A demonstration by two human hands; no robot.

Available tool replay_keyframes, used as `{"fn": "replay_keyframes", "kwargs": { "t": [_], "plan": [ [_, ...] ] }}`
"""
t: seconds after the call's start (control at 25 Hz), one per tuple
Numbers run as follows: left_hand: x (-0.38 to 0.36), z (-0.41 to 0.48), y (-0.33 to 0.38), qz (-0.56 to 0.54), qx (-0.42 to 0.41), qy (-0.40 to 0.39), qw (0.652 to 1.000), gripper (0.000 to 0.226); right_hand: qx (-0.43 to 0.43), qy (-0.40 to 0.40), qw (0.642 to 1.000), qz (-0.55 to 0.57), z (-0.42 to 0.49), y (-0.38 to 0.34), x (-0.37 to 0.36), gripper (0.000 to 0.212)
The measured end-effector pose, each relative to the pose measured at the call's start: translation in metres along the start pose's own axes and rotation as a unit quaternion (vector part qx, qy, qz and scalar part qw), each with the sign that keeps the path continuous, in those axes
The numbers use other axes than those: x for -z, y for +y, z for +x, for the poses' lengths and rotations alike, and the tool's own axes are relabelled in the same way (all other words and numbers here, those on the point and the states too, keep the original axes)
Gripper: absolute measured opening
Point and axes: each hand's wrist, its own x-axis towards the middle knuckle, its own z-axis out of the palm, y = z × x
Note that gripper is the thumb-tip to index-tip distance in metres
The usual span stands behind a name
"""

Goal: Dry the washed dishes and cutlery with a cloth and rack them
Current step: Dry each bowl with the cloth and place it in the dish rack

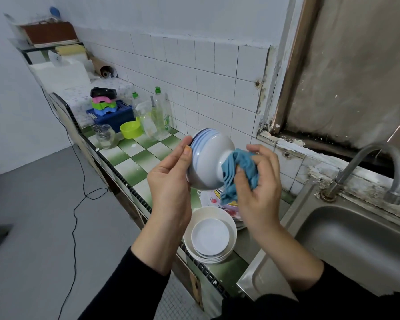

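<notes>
While the cloth [238,172] pressed at its foot, the bowl [208,158] hung over the counter [134,162]

As it hung tilted on its side above the green-checked tiles, the white bowl with blue rings had its mouth turned left and its foot turned right. The left hand [169,179] gripped it at the rim, thumb laid on the outer wall. The right hand [261,188] clutched the blue cloth, bunched against the foot, with a tail hanging below. Beneath them, near the counter's front edge, stood a stack of white dishes [232,225] with a small white dish [210,236] on top; patterned plates [231,210] lay just behind it. To the right was the steel sink [356,245] with its curved tap [390,167]. Farther along the counter, by the tiled wall, sat a blue crate [116,116] carrying coloured bowls, a green bowl [131,130], a glass jar [105,136] and detergent bottles [162,112].
</notes>
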Motion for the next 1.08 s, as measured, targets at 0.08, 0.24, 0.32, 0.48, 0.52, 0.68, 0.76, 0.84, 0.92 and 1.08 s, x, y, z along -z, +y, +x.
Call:
{"fn": "replay_keyframes", "kwargs": {
  "t": [0.08,0.24,0.32,0.48,0.52,0.68,0.76,0.84,0.92,1.08],
  "plan": [
    [0.000,0.002,0.000,-0.013,0.001,0.012,1.000,0.015,0.025,-0.019,0.999,-0.029,0.005,-0.006,0.001,0.030],
    [0.004,0.013,0.008,-0.045,-0.014,0.040,0.998,0.014,0.092,-0.125,0.985,-0.075,-0.002,-0.006,0.006,0.025],
    [0.005,0.013,0.011,-0.044,-0.028,0.028,0.998,0.016,0.005,-0.069,0.996,-0.056,0.006,-0.002,0.009,0.020],
    [-0.001,0.002,0.002,-0.033,-0.057,0.012,0.998,0.016,0.030,0.029,0.998,-0.047,0.024,-0.007,0.011,0.023],
    [-0.003,0.002,0.000,-0.039,-0.063,0.020,0.997,0.015,0.065,0.017,0.996,-0.054,0.022,-0.010,0.011,0.022],
    [-0.004,0.004,-0.003,-0.052,-0.064,0.034,0.996,0.015,0.090,-0.057,0.992,-0.062,0.008,-0.013,0.011,0.020],
    [-0.005,0.001,-0.006,-0.045,-0.054,0.024,0.997,0.016,0.031,-0.040,0.998,-0.044,0.016,-0.010,0.014,0.020],
    [-0.009,-0.001,-0.006,-0.047,-0.051,0.024,0.997,0.016,0.008,-0.022,0.999,-0.034,0.022,-0.010,0.013,0.021],
    [-0.011,0.002,-0.004,-0.049,-0.060,0.033,0.996,0.016,0.029,-0.045,0.998,-0.029,0.015,-0.013,0.012,0.024],
    [-0.010,-0.002,-0.006,-0.058,-0.043,0.025,0.997,0.017,0.010,-0.025,1.000,0.015,0.008,-0.013,0.013,0.016]
  ]
}}
